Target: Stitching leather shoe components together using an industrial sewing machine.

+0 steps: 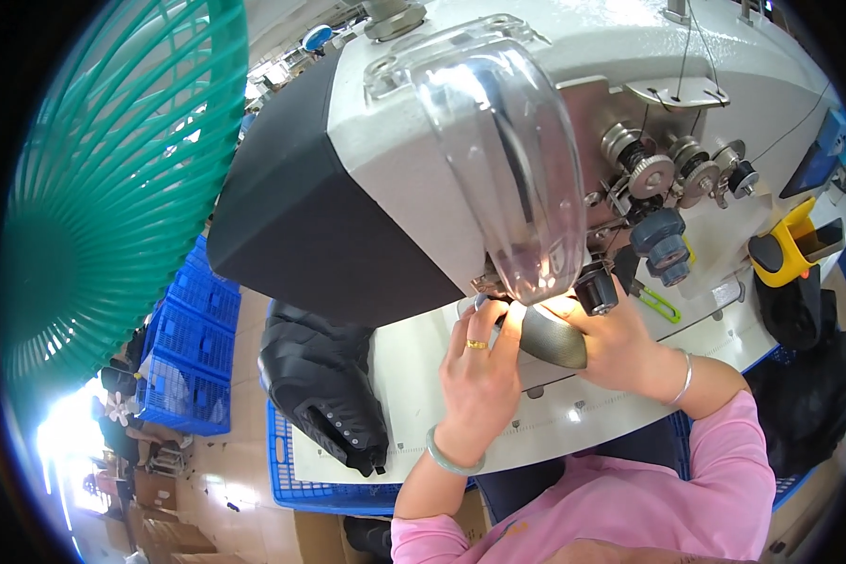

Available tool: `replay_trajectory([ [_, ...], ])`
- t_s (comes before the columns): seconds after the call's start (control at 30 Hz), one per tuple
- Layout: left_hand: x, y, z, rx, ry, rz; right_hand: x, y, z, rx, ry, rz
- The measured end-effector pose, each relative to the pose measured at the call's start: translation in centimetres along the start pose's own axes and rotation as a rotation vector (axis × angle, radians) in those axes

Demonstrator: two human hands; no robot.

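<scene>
Sewing machine [395,160]: stitching seems underway; next calls for steady guiding.
Green fan [113,216]: left of the machine.
Black stack [320,385]: on the worktop [412,376], left of the machine.
Clear guard [526,179]: machine's front, partly in my sightline.
Grip: left hand [479,381] and right hand [620,348] clasp the grey piece [553,340] beneath the machine.

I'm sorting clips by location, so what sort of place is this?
Likely a sewing workshop, perhaps for shoes: a large sewing machine stands over the white worktable, black pieces with eyelets lie beside it, and blue plastic crates are stacked on the floor.
</scene>
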State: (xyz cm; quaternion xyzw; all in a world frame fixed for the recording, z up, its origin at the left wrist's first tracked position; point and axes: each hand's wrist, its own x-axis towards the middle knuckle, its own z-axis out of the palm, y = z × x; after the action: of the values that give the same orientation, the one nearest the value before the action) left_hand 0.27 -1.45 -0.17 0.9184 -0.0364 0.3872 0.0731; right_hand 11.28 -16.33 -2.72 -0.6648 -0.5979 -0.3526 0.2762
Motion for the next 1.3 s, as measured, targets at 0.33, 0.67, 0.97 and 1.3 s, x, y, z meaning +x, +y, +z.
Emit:
replay_trajectory([
  [0.33,0.6,-1.0,0.1,-0.293,0.112,-0.225,0.5,-1.5,-0.2,0.07,-0.076,0.194],
  [0.67,-0.3,0.3,0.9,-0.087,0.164,-0.061,0.7,-1.5,-1.5,0.076,-0.181,0.206],
  [0.97,-0.4,-0.1,0.1,-0.084,0.064,-0.019,0.1,-0.8,-0.8,0.149,-0.109,0.242],
  [1.3,0.5,-0.4,-0.6,-0.079,-0.004,0.026,-0.1,-0.9,-0.2,0.093,-0.047,0.247],
])
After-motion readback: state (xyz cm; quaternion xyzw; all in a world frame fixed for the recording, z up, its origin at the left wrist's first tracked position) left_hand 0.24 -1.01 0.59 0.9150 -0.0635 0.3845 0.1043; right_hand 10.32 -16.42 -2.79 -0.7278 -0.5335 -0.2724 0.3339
